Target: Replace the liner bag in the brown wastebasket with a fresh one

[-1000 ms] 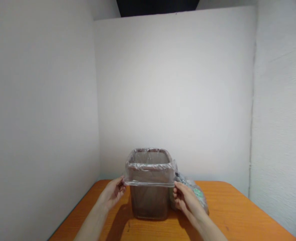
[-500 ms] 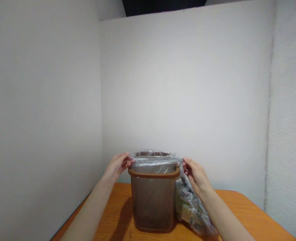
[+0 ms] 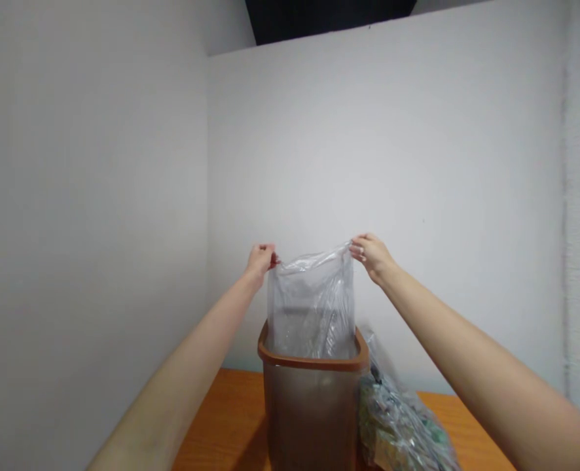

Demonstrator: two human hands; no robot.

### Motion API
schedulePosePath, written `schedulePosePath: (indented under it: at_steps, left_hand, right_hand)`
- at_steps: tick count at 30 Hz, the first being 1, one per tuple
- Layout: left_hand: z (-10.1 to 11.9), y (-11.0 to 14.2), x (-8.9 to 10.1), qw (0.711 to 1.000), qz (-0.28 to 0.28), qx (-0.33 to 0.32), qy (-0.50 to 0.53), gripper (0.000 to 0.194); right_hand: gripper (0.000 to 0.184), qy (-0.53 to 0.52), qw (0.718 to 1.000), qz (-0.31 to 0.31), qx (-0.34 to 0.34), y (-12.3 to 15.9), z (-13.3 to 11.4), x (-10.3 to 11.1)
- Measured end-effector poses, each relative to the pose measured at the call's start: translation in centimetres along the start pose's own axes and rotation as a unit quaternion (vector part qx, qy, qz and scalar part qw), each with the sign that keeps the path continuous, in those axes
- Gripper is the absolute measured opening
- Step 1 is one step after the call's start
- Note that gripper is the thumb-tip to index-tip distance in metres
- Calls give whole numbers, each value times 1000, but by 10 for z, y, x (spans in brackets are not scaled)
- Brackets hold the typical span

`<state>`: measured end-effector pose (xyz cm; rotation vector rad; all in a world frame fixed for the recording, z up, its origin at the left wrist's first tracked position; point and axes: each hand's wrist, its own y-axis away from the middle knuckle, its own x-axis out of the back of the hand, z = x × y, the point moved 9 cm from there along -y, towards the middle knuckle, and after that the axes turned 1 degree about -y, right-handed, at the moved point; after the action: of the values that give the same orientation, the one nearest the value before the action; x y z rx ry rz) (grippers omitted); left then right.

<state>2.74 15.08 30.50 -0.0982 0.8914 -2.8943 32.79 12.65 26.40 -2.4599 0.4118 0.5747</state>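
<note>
Plain white walls (image 3: 408,163) close in on three sides, meeting in a corner on the left, and a dark opening (image 3: 329,16) shows above the top edge of the back wall. Low in the head camera's view, an orange wooden table (image 3: 231,418) runs under everything, its grain catching a soft light.

On the table stands a brown bin (image 3: 312,405), squarish, with a thicker orange-brown rim and cloudy, half see-through sides. A clear plastic bag (image 3: 312,307) rises straight up out of its mouth, stretched flat and tall, the lower part still down inside the rim and the top edge held well above it. The film is wrinkled and glints here and there.

Both bare arms reach forward and up from the lower corners. The left hand (image 3: 260,258) pinches the bag's top left corner between closed fingers. The right hand (image 3: 372,254) grips the top right corner the same way, fingers curled tight on the film. The edge between the two hands sags a little.

Just beside the bin on its right, touching its wall, lies a second clear bag (image 3: 402,428), crumpled and stuffed with greenish and pale scraps, resting on the table.
</note>
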Motion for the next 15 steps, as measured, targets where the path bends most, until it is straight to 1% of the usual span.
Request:
schedulePosePath:
  at_steps: [1, 2, 3, 5, 6, 7, 8, 9, 10, 11, 12, 13, 14, 15]
  left_hand:
    - [18, 4, -6, 999, -11, -42, -13, 29]
    - [35, 9, -14, 996, -26, -84, -26, 36]
    - [51, 15, -22, 991, -42, -123, -36, 46]
    - [80, 31, -38, 977, -79, -194, -50, 65]
    - [93, 40, -44, 968, -93, -226, -52, 66]
    - [105, 49, -47, 961, -101, -254, -50, 62]
    - [117, 58, -46, 955, -100, -277, -44, 53]
    - [127, 66, -40, 951, -88, -294, -33, 43]
    - [136, 73, -29, 950, -68, -304, -17, 35]
    - [144, 81, -14, 951, -43, -307, 1, 32]
    - [151, 89, 4, 951, -19, -307, 18, 31]
    - [156, 97, 22, 951, 4, -307, 34, 31]
    - [160, 106, 41, 952, 20, -302, 54, 33]
    - [161, 113, 59, 953, 31, -290, 77, 34]
  right_hand:
    - [7, -1, 999, -18, 31, 3, -20, -12]
    - [12, -4, 997, -39, 62, 9, -41, -26]
    - [15, -6, 994, -61, 90, 18, -60, -41]
    - [14, -7, 981, -130, 141, 48, -98, -75]
    - [11, -6, 968, -185, 170, 69, -116, -92]
    - [7, -1, 940, -266, 214, 96, -136, -111]
    - [6, 7, 910, -323, 260, 123, -153, -121]
    - [8, 17, 884, -351, 309, 147, -168, -121]
    - [11, 24, 867, -349, 355, 166, -181, -113]
    - [13, 29, 864, -314, 392, 178, -190, -96]
    - [16, 34, 872, -262, 413, 184, -193, -74]
    - [20, 42, 885, -207, 415, 184, -189, -51]
    - [25, 56, 903, -162, 394, 181, -176, -30]
    - [31, 93, 923, -130, 350, 175, -156, -15]
